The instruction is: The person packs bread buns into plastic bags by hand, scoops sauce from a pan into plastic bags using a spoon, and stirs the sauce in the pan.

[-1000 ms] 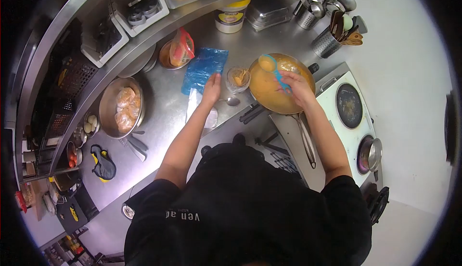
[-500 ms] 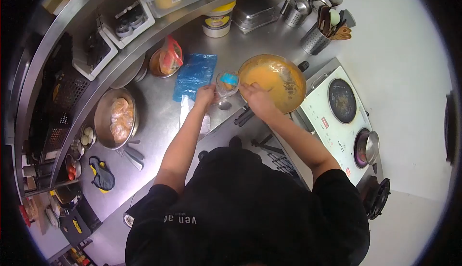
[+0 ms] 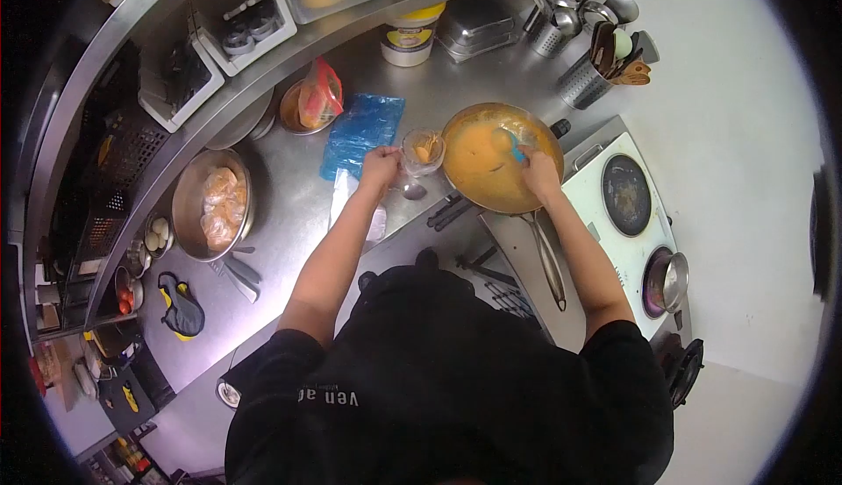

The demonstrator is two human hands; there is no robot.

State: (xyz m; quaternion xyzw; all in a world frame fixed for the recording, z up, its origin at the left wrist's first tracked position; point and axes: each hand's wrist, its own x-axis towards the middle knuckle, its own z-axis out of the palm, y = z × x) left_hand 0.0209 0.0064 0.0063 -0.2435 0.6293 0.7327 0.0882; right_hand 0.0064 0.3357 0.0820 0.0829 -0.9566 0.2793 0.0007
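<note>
My right hand (image 3: 539,172) is closed on the handle of a blue scoop (image 3: 517,146), whose round head lies in orange sauce. The sauce spreads across a wide frying pan (image 3: 456,178), with dark patches near its upper right side. To the left, the fingers of my left hand (image 3: 381,167) pinch the edge of a clear cup (image 3: 424,153) holding some orange sauce. Whether clear plastic lines the cup I cannot tell. A metal spoon (image 3: 412,191) lies just below it. Beside my left hand is a blue plastic bag (image 3: 364,130) on the counter.
A steel bowl (image 3: 184,222) at left holds clear bags of orange food. Knives (image 3: 237,279) lie near it. On the right is a white two-burner stove (image 3: 605,222) with a small pot (image 3: 675,281). Utensil holders (image 3: 583,83) and a white tub (image 3: 408,44) stand at the back.
My right hand has moved right, from beside the cup to over the pan, and the blue scoop has gone from the cup into the sauce. My left hand stays at the cup.
</note>
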